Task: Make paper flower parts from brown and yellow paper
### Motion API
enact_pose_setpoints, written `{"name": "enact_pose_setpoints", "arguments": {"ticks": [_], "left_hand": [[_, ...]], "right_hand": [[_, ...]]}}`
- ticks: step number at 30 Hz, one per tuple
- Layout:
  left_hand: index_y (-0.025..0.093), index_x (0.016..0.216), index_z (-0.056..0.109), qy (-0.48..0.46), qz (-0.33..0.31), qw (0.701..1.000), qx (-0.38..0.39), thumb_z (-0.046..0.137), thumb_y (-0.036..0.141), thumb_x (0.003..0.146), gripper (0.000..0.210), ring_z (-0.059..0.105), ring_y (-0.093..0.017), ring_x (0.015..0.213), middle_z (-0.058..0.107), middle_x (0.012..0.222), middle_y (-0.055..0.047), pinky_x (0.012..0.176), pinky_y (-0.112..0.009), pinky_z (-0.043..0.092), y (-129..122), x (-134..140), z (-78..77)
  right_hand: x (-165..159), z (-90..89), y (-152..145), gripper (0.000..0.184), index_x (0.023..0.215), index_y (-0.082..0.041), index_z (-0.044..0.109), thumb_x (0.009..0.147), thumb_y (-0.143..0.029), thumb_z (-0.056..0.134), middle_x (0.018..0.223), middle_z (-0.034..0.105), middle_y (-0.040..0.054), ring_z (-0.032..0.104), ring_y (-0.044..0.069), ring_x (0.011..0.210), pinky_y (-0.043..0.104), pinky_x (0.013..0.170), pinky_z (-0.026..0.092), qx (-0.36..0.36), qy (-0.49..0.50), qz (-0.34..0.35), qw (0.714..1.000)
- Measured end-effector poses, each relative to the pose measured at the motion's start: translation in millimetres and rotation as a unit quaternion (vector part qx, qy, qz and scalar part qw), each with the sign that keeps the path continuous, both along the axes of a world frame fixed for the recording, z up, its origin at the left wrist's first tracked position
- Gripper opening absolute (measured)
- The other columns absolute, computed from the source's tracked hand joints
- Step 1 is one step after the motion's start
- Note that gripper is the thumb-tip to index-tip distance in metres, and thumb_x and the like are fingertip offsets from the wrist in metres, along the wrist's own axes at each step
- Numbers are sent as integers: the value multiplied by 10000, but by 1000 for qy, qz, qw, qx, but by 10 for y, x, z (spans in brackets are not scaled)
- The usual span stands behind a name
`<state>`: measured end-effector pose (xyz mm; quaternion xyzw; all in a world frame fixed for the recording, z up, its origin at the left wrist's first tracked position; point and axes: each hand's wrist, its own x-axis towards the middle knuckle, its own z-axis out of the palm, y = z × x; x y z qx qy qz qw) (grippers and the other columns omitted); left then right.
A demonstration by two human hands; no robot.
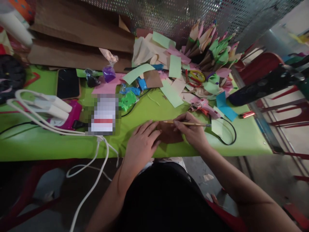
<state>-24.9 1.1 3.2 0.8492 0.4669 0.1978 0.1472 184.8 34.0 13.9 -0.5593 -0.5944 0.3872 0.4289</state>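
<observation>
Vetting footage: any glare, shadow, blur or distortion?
Head view: pixelation masks the screen; pale sheen on the green table at right; deep shadow beneath its left; edges stretched; detail soft, but left hand, right hand and pencil readable.

In front of you, a bright green table (251, 138) stretches across the view, its front edge running nearly level. Behind it you have a grey perforated metal panel (166, 14), dotted with small holes that catch the light. To your right, beyond the table's end, stands a red chair (259, 69) with a rounded back, and more red slatted seating (289, 111) sits nearer you. Below, your floor (201, 170) is dull grey, with a few pale scraps (208, 177) on it. Your lower left is too dark to read well, though a red frame (20, 206) shows there. The light is dim, brighter toward your right.
</observation>
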Motion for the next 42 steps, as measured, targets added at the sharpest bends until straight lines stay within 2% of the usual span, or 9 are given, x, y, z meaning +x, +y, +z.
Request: {"name": "enact_pose_setpoints", "arguments": {"ticks": [6, 12, 18, 23, 28, 32, 35, 38, 42], "left_hand": [[209, 1224, 678, -8, -1, 1000, 6, 585, 238, 978, 265, 508, -271, 1406, 622, 1451, -84, 1147, -476, 448, 1, -1, -12], [215, 1239, 672, -5, 0, 1000, 2, 611, 214, 959, 287, 508, -265, 1408, 623, 1449, -86, 1152, -472, 448, -1, 1, -2], [211, 1268, 641, -1, -2, 1000, -12, 618, 168, 940, 331, 478, -258, 1435, 592, 1487, -74, 1161, -464, 433, 0, -8, 0], [199, 1238, 632, -2, 1, 1000, -7, 585, 189, 965, 278, 467, -257, 1444, 598, 1477, -92, 1156, -468, 437, 2, -11, -8], [190, 1194, 634, -1, -2, 1000, -9, 565, 217, 983, 224, 445, -248, 1462, 595, 1479, -95, 1162, -460, 431, 2, -18, -17], [175, 1209, 633, 7, -13, 1000, -11, 562, 184, 977, 243, 439, -248, 1466, 572, 1504, -94, 1176, -453, 420, 5, -28, 13], [174, 1208, 641, 16, -20, 1000, -17, 581, 147, 957, 259, 445, -255, 1461, 558, 1519, -84, 1187, -452, 414, 13, -43, 44], [177, 1193, 651, 15, -21, 999, -20, 593, 170, 960, 240, 461, -267, 1448, 583, 1494, -85, 1180, -466, 425, 24, -61, 50], [181, 1175, 655, 6, -18, 1000, -18, 610, 191, 959, 221, 475, -275, 1437, 598, 1477, -87, 1162, -477, 442, 27, -79, 24]], "right_hand": [[-15, -35, 35, 219, 772, -227, 605, 847, -408, 703, 634, 647, -15, 603, 142, 559, 281, 557, 480, 7, -21, 3, 1000], [17, -17, -16, 230, 750, -231, 587, 828, -403, 718, 644, 681, 0, 620, 158, 567, 290, 544, 489, -19, -18, 14, 1000], [57, 75, -199, 213, 743, -219, 604, 825, -379, 716, 643, 669, 3, 588, 145, 549, 266, 514, 454, -64, -15, 54, 996], [95, 132, -380, 210, 731, -212, 614, 831, -366, 716, 616, 624, -11, 533, 132, 543, 256, 500, 393, -60, -33, 70, 995], [137, 134, -456, 200, 725, -204, 625, 837, -348, 708, 638, 639, -4, 534, 131, 554, 257, 512, 396, -67, -33, 85, 994], [132, 108, -370, 183, 740, -209, 624, 835, -336, 715, 635, 641, -5, 554, 139, 561, 262, 520, 428, -55, 3, 64, 996], [71, 71, -219, 185, 744, -221, 598, 839, -328, 714, 646, 640, -13, 581, 144, 573, 273, 545, 464, -15, 29, 33, 999], [-10, 21, -66, 185, 754, -229, 588, 843, -334, 711, 653, 633, -22, 591, 140, 575, 281, 571, 480, 19, 24, 13, 999], [-63, -44, 33, 182, 771, -231, 592, 852, -354, 700, 628, 629, -27, 595, 141, 555, 280, 563, 472, 16, 14, 10, 1000]]}}
